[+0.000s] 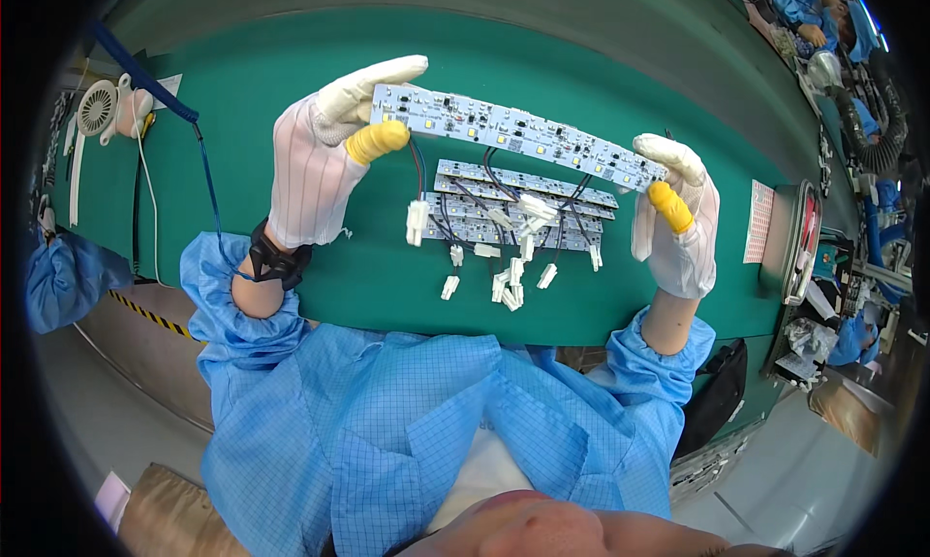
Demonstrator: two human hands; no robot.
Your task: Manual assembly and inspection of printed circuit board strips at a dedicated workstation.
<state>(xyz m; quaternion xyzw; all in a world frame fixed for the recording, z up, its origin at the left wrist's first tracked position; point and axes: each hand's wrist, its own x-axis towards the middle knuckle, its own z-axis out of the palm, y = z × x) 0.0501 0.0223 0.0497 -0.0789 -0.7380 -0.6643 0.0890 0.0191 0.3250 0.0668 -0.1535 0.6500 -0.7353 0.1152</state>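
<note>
A long white LED circuit board [513, 134] is held up over the green mat, its component side showing. My left hand [339, 136], in a white striped glove with a yellow thumb cot, grips its left end. The right end sits between the yellow-covered thumb and fingers of my right hand [678, 203]. Dark wires with white plugs [417, 223] dangle from the board. Below it, on the mat, lie several similar LED boards [523, 194] close together, with wires and white connectors [509, 281] spread toward me. A black strap circles my left wrist.
The green mat [368, 300] covers the bench. At the left are a small fan [98, 108] and a blue coiled cord [145, 77]. A printed sheet [759, 221] and a clear-sided container [794, 247] stand at the right edge. Other people in blue work farther off on both sides.
</note>
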